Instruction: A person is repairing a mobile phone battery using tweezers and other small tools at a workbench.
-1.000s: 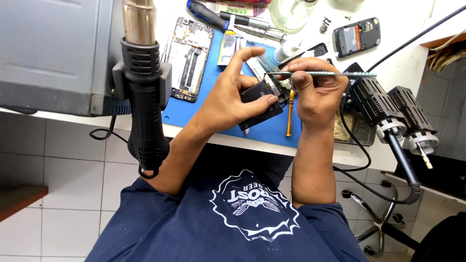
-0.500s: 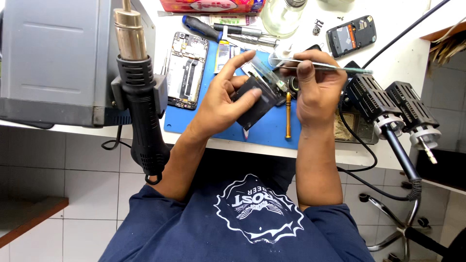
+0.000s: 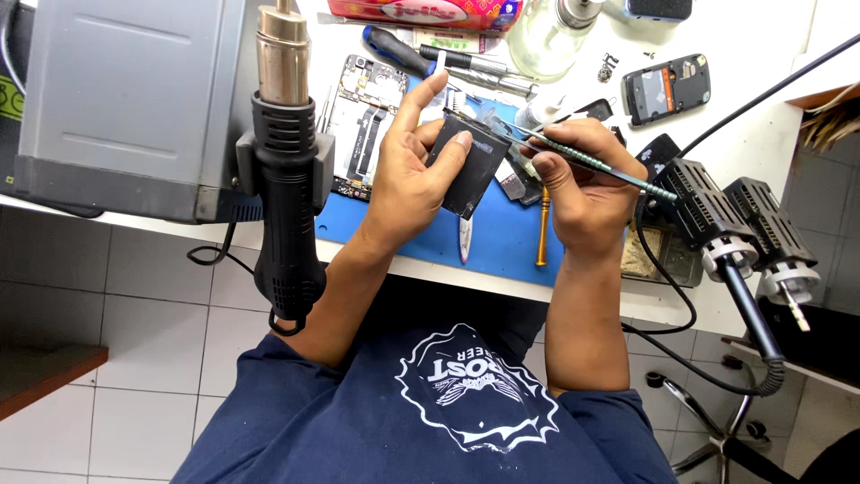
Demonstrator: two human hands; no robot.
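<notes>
My left hand (image 3: 410, 175) holds a flat black rectangular part (image 3: 469, 164), like a phone battery, tilted above the blue work mat (image 3: 502, 237). My thumb presses on its face and my index finger points up. My right hand (image 3: 582, 184) grips thin metal tweezers (image 3: 573, 154), whose tips reach the upper edge of the black part. An opened phone body (image 3: 363, 125) with its circuit boards exposed lies on the mat just left of my left hand.
A black hot-air gun (image 3: 287, 179) hangs on the side of a grey station box (image 3: 125, 99) at left. Soldering iron holders (image 3: 752, 233) stand at right. A blue-handled screwdriver (image 3: 394, 49), a clear bottle (image 3: 551, 36), a small phone (image 3: 667, 90) and a brass tool (image 3: 542, 224) lie around.
The black part has tilted more upright in my left hand and my index finger has lifted. My right hand with the tweezers has stayed at the part's edge. The view has shifted slightly.
</notes>
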